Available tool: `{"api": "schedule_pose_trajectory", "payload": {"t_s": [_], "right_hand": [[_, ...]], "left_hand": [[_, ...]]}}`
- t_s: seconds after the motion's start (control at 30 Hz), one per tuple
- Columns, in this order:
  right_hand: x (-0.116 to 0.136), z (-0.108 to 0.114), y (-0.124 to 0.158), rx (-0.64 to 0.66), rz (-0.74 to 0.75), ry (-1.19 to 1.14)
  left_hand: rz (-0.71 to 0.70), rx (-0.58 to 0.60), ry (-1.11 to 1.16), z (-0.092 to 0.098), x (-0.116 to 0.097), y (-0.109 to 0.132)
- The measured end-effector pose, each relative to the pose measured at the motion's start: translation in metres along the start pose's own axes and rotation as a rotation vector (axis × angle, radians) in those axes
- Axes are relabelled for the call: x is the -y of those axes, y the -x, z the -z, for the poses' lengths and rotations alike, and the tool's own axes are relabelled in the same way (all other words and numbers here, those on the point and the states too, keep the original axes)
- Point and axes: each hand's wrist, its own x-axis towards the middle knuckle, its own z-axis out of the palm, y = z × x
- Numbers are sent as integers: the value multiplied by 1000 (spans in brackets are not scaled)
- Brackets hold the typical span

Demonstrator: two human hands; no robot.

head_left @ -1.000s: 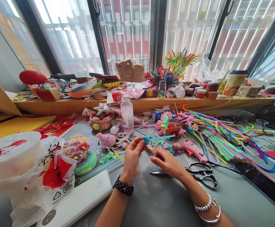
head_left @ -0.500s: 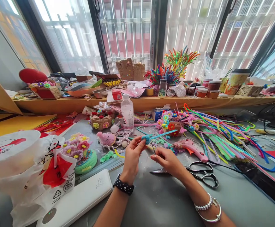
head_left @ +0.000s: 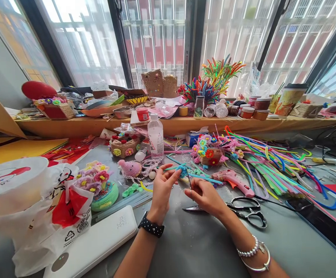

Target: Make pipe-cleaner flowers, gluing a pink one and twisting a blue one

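In the head view, my left hand (head_left: pixel 163 187) pinches a blue pipe-cleaner piece (head_left: pixel 182 170), bunched like a small flower, between thumb and fingers. A light-blue pipe-cleaner stem (head_left: pixel 211 179) runs from it to the right. My right hand (head_left: pixel 204 195) is closed on small scissors (head_left: pixel 188 178); their thin dark blades point up against the blue piece, and the handle is mostly hidden by my fingers. Under my right wrist lie large black-handled scissors (head_left: pixel 247 211), blades to the left. A pink glue gun (head_left: pixel 234 181) rests just beyond that hand.
Loose pipe cleaners (head_left: pixel 274 173) spread at the right, near a dark phone (head_left: pixel 324 227). A white power bank (head_left: pixel 98 243), a bagged drink cup (head_left: pixel 14 189) and a green flower-topped craft (head_left: pixel 105 195) stand left. Ahead are a bottle (head_left: pixel 155 139) and flowered basket (head_left: pixel 214 156).
The blue piece has turned and shifted slightly right, its stem swinging from pointing up-right to slightly downward right. My left fingers have spread a little; the scissors stay beside the piece.
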Motion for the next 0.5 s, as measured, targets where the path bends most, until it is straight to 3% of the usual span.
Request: {"api": "schedule_pose_trajectory", "payload": {"t_s": [0.23, 0.5], "right_hand": [[-2, -2, -1, -39, 35, 94], [1, 1, -1, -6, 25, -6]], "left_hand": [[85, 16, 85, -1, -2, 0], [30, -8, 64, 1, 0, -2]]}}
